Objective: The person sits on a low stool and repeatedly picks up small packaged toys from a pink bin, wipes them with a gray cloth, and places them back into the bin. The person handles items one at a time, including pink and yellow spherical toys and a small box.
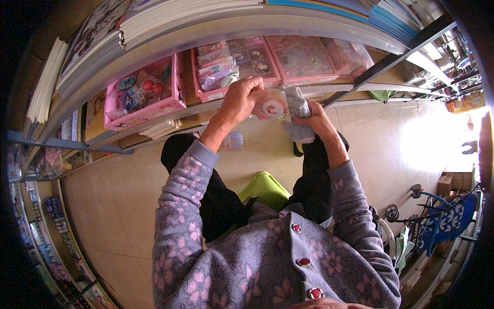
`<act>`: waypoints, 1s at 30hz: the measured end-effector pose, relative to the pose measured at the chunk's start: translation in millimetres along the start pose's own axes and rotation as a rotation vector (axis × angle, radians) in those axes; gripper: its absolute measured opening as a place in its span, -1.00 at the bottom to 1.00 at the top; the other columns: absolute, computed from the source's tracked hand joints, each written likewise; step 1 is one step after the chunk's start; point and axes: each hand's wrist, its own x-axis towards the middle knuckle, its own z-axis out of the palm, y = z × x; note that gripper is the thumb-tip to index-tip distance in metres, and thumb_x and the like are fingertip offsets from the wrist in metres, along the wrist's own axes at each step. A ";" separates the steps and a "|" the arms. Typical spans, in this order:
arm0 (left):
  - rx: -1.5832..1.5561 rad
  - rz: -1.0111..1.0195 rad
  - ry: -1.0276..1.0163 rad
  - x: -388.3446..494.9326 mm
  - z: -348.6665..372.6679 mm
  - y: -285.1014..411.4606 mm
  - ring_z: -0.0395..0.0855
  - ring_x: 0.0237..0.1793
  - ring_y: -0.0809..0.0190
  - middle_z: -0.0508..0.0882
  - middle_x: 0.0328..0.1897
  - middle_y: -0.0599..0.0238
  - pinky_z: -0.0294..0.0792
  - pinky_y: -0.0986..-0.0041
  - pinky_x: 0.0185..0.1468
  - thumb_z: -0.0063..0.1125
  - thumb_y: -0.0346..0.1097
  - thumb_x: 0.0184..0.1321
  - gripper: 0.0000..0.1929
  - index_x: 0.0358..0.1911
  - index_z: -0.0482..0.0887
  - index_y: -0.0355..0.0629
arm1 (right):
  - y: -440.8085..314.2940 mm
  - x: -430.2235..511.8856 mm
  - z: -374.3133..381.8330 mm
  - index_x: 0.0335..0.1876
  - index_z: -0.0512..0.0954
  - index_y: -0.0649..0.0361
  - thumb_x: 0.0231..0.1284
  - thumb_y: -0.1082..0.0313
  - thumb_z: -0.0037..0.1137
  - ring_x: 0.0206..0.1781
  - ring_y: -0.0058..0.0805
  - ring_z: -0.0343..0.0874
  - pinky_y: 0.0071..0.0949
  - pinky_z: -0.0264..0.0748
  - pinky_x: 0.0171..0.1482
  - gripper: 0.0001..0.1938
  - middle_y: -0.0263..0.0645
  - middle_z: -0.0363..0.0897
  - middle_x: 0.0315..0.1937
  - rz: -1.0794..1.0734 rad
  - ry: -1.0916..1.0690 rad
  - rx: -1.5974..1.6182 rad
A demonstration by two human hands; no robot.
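Note:
Pinched in my left hand (247,92) is a small clear plastic packet (271,108) with a pinkish pattern and a round white disc marked in red. My right hand (314,116) grips a bunched grey cloth (299,131), which touches or lies very near the packet's right edge. Both hands are raised in front of the shelf, above my knees. Just behind them stands a pink box (210,95) divided into compartments, with small packaged goods inside. The fingertips of my left hand are partly hidden behind the packet.
More pink boxes (144,112) (308,79) share the shelf, one holding bagged trinkets. Stacks of books (185,15) lie on the board above. A green plastic stool (264,187) is between my legs, a plastic container (233,141) on the floor. A blue stroller (444,220) stands at right.

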 end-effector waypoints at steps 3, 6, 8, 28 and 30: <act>-0.070 -0.059 -0.009 0.9 1.4 3.0 0.36 -0.44 0.40 0.47 -0.56 0.31 0.34 0.45 -0.31 0.24 -0.47 0.20 -0.82 -0.42 0.45 -0.29 | -2.9 -1.3 0.2 0.09 0.55 0.27 -0.06 0.54 0.38 -0.07 -0.58 0.53 -0.47 0.46 0.10 -0.51 -0.38 0.62 -0.12 0.026 -0.022 -0.041; -0.074 -0.068 -0.014 1.2 2.4 0.3 0.34 -0.44 0.43 0.47 -0.57 0.32 0.33 0.47 -0.32 0.24 -0.46 0.21 -0.81 -0.43 0.45 -0.29 | -1.9 -1.0 1.1 0.09 0.55 0.27 -0.05 0.54 0.36 -0.07 -0.58 0.53 -0.48 0.46 0.11 -0.52 -0.38 0.62 -0.13 0.024 -0.017 -0.053; -0.063 -0.066 -0.015 0.8 2.7 -1.7 0.34 -0.44 0.43 0.47 -0.57 0.33 0.33 0.47 -0.32 0.24 -0.47 0.21 -0.81 -0.42 0.45 -0.29 | -0.1 -0.5 0.6 0.10 0.55 0.28 -0.05 0.54 0.36 -0.06 -0.59 0.53 -0.49 0.45 0.10 -0.52 -0.38 0.61 -0.13 0.029 -0.015 -0.052; -0.029 -0.102 0.013 1.9 0.1 -5.5 0.38 -0.46 0.44 0.52 -0.56 0.34 0.35 0.45 -0.32 0.22 -0.45 0.22 -0.86 -0.41 0.50 -0.28 | 1.0 -0.8 -0.4 0.15 0.53 0.25 -0.04 0.55 0.35 -0.09 -0.63 0.51 -0.48 0.46 0.08 -0.48 -0.41 0.62 -0.15 0.001 -0.003 -0.076; -0.041 -0.099 0.021 2.1 -1.0 -5.1 0.37 -0.46 0.44 0.50 -0.56 0.35 0.34 0.46 -0.32 0.21 -0.44 0.23 -0.84 -0.42 0.49 -0.29 | 1.6 -0.8 -1.1 0.16 0.53 0.25 -0.04 0.54 0.36 -0.09 -0.62 0.51 -0.48 0.46 0.08 -0.47 -0.41 0.61 -0.15 0.011 -0.001 -0.074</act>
